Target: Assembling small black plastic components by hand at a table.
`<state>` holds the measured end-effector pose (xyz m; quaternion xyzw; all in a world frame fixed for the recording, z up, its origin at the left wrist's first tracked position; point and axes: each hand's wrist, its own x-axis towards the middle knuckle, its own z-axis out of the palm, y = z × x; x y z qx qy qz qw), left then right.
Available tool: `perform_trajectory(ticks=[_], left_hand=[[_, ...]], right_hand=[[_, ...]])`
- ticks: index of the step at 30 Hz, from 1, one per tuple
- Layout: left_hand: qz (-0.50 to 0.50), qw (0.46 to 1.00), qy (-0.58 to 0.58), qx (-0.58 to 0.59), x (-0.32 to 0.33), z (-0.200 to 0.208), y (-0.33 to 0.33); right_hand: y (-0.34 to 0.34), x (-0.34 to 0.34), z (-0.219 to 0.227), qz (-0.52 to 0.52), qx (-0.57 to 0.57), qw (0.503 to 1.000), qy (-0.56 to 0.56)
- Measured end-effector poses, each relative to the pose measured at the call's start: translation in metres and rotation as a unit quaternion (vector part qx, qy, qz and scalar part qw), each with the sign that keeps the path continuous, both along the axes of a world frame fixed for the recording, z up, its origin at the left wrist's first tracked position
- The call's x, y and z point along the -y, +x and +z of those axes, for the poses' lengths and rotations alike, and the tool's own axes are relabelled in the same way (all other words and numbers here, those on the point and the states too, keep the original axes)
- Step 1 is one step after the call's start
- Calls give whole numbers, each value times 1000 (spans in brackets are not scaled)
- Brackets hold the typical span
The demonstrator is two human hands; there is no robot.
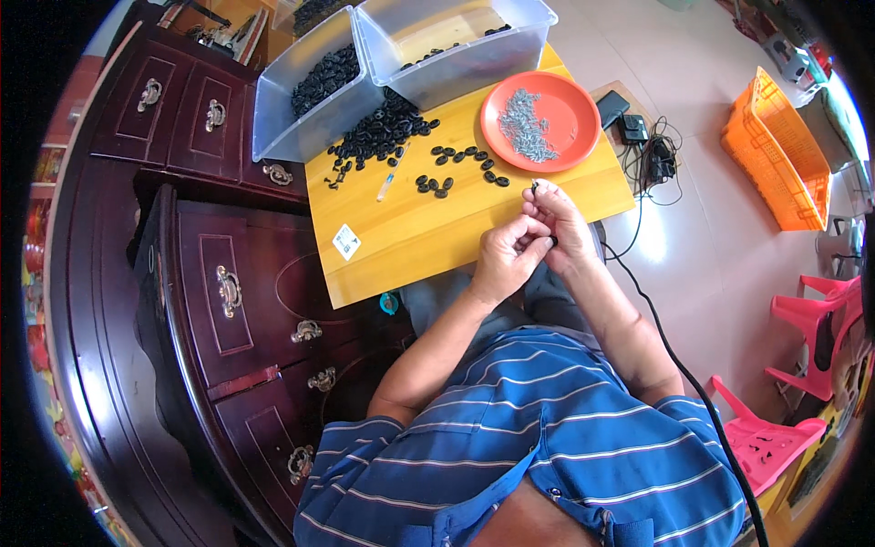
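Over the near right edge of the yellow wooden board, my two hands are close together. My left hand (508, 259) is closed in a pinch on a small black oval piece (553, 241), which shows at the thumb tip against the right palm. My right hand (567, 228) is closed too, its thumb and forefinger raised around a tiny dark and silvery bit too small to name. Just beyond them lies a red-orange plate (583, 123) with a heap of small grey metal pieces (524, 123). Several black oval pieces (442, 183) lie loose left of the plate.
Two clear plastic bins (483, 73) with black pieces stand at the board's (410, 255) far side, a black pile (383, 128) spilling before them. A thin stick-like tool (392, 178) lies nearby. Dark drawers (241, 301) border the left; a black cable (670, 342) runs along my right.
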<state>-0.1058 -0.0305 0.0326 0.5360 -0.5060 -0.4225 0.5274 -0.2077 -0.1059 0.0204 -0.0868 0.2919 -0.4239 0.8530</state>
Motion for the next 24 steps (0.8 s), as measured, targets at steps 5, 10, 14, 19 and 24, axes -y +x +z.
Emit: perform_trajectory(ticks=[5, 10, 14, 19, 24], left_hand=[[-38, 995, -28, 85, 0, 20, 10], [-1, 999, -24, 41, -3, 24, 7], [-60, 995, -12, 78, -10, 16, 13], [-96, 994, 29, 37, -12, 21, 19], [-87, 994, 51, 34, -12, 22, 21]], right_hand=[[2, -4, 7, 18, 0, 1000, -8], [4, -6, 4, 37, 42, 998, -30], [5, -6, 8, 46, 7, 999, -21], [0, -5, 11, 63, 1, 998, -6], [2, -6, 10, 59, 20, 998, -5]])
